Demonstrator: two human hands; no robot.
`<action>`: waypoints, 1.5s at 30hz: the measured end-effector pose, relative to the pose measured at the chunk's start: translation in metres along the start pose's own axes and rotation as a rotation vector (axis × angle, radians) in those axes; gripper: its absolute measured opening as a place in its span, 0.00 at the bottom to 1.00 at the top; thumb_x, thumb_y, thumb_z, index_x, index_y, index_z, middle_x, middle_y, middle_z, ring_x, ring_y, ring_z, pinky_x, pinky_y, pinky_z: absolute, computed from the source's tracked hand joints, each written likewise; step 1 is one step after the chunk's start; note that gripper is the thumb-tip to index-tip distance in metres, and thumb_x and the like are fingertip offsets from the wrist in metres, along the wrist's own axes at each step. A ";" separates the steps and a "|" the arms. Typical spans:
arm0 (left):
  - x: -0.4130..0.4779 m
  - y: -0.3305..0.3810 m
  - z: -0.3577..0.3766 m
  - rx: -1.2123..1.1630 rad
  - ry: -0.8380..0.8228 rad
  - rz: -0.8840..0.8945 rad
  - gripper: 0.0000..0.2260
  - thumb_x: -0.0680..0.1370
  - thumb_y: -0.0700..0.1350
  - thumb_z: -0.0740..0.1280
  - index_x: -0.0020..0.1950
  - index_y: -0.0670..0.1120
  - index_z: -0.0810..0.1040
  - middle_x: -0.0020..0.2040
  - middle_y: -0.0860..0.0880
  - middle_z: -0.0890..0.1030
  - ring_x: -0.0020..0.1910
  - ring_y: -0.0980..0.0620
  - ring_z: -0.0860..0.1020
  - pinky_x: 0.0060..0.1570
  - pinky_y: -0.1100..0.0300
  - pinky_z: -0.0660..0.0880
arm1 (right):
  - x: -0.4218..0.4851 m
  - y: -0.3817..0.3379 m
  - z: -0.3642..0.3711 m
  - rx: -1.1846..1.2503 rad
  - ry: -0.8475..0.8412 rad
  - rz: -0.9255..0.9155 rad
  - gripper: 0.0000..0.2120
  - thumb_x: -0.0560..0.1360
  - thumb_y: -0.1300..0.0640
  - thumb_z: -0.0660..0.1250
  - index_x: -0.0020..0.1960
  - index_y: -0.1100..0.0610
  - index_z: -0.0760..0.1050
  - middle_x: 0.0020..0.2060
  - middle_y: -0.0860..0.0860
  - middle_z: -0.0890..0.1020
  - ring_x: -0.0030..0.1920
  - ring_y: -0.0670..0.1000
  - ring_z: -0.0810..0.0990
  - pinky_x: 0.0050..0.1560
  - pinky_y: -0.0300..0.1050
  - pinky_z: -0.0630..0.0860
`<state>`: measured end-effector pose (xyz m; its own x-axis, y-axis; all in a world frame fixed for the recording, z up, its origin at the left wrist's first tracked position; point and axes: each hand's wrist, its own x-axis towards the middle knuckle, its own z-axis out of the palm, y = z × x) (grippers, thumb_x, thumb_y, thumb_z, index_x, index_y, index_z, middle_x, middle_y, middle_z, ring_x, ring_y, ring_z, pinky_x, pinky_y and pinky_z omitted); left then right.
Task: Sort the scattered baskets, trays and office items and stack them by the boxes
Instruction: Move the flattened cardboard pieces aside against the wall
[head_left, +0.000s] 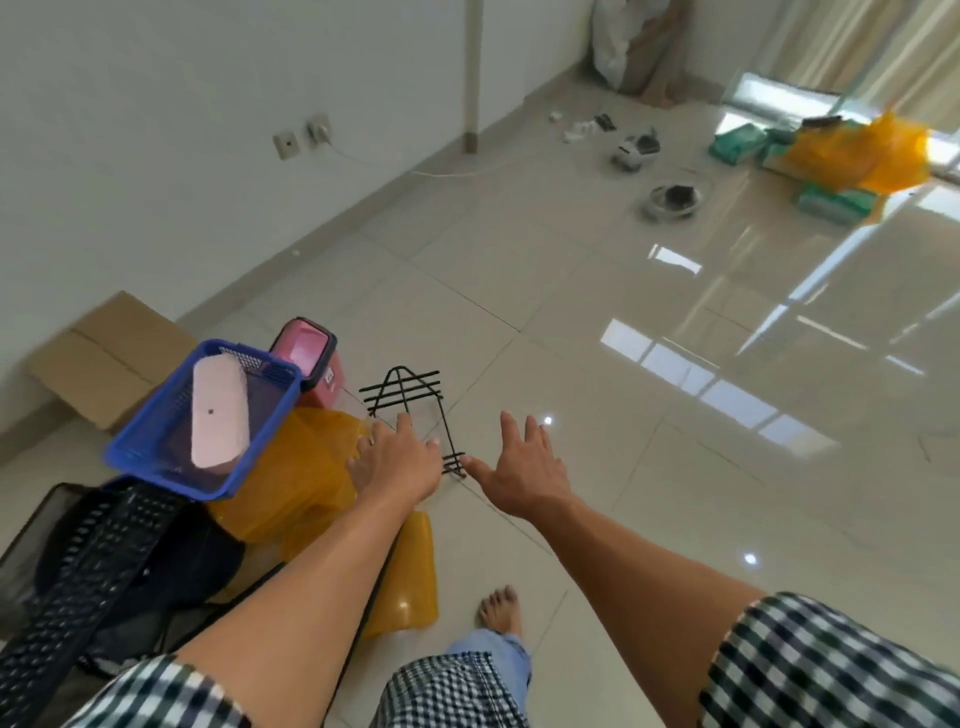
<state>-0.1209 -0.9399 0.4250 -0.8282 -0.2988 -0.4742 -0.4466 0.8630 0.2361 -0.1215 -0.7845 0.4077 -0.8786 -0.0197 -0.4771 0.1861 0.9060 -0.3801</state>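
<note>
At the bottom of the view are checked sleeves and a bare foot (501, 608) on the glossy tiled floor (623, 364). To the lower left a black perforated tray (88, 566) leans across a dark heap, with a yellow plastic bag (296, 467) spread on the tiles just beyond it. Both hands reach forward with fingers straight and spread, gripping nothing. The left hand (402, 460) hovers over the edge of the yellow bag and the near left side of a black wire rack (410, 387). The right hand (524, 470) is beside it, its thumb close to the rack's near end; whether either hand touches the wire cannot be told. Left of the rack a blue basket (150, 415) sits tilted on top of the heap, holding a pale oblong item (218, 410). Behind it stands a pink container (304, 348) with a dark rim, and a flat cardboard box (104, 358) lies against the wall. Well apart across the floor are a round metal bowl (672, 200), an orange bag (862, 150) among green packs (737, 143), and a white sack (618, 41) in the corner.
</note>
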 end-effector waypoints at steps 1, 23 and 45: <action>0.016 0.014 -0.006 -0.001 -0.002 -0.013 0.30 0.83 0.60 0.55 0.82 0.51 0.52 0.81 0.43 0.56 0.79 0.39 0.55 0.74 0.39 0.56 | 0.021 -0.001 -0.013 -0.010 -0.010 -0.009 0.45 0.77 0.30 0.60 0.82 0.48 0.41 0.82 0.56 0.43 0.82 0.58 0.42 0.77 0.64 0.52; 0.355 0.188 -0.171 -0.310 0.108 -0.550 0.30 0.84 0.60 0.53 0.83 0.51 0.49 0.81 0.43 0.55 0.78 0.38 0.57 0.74 0.39 0.59 | 0.474 -0.155 -0.236 -0.381 -0.254 -0.511 0.44 0.78 0.30 0.58 0.83 0.49 0.40 0.82 0.56 0.44 0.82 0.57 0.43 0.78 0.63 0.54; 0.629 -0.011 -0.373 -0.600 0.252 -1.022 0.30 0.84 0.60 0.52 0.82 0.50 0.50 0.81 0.43 0.55 0.77 0.39 0.58 0.72 0.42 0.61 | 0.703 -0.571 -0.175 -0.585 -0.496 -0.944 0.44 0.78 0.31 0.58 0.83 0.50 0.41 0.82 0.55 0.45 0.82 0.57 0.45 0.77 0.63 0.57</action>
<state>-0.7634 -1.2892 0.4407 -0.0148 -0.8604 -0.5094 -0.9637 -0.1236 0.2368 -0.9222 -1.2420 0.4276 -0.2739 -0.8178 -0.5061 -0.7747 0.4995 -0.3877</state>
